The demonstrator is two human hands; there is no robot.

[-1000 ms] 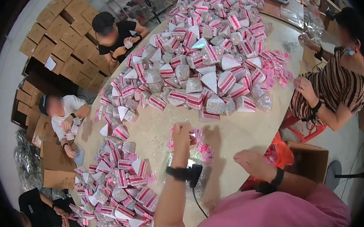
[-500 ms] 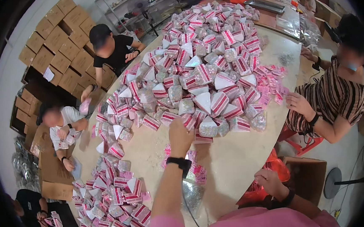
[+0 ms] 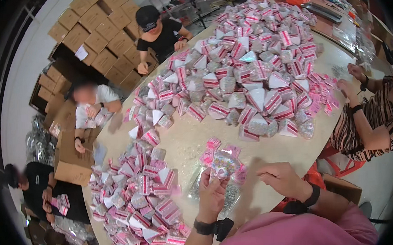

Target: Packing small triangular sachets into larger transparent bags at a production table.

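Observation:
Near the table's front edge, my left hand (image 3: 212, 193) grips a clear, glittery wedge-shaped packet (image 3: 225, 163) between fingers and thumb. To its right my right hand (image 3: 279, 178) hovers with fingers curled together; whatever they may hold is too small to make out. Beneath the held packet lie pink printed cards (image 3: 211, 145) and a clear plastic bag (image 3: 231, 203) with small shiny bits, partly hidden by my left hand. Beyond stretches a big heap of similar wedge packets (image 3: 256, 98) with pink-striped and white sides. A second heap (image 3: 138, 197) lies at my left.
Across the pale table (image 3: 184, 141) more pink cards (image 3: 324, 91) lie by the right edge. One person in stripes (image 3: 374, 119) sits at the right; several others work along the left. Cardboard boxes (image 3: 108, 37) are stacked behind them. An open carton (image 3: 342, 188) stands below the table's right edge.
My left hand has come back from the large heap with a packet in it. My right hand has risen over the table toward it. The whole view has shifted.

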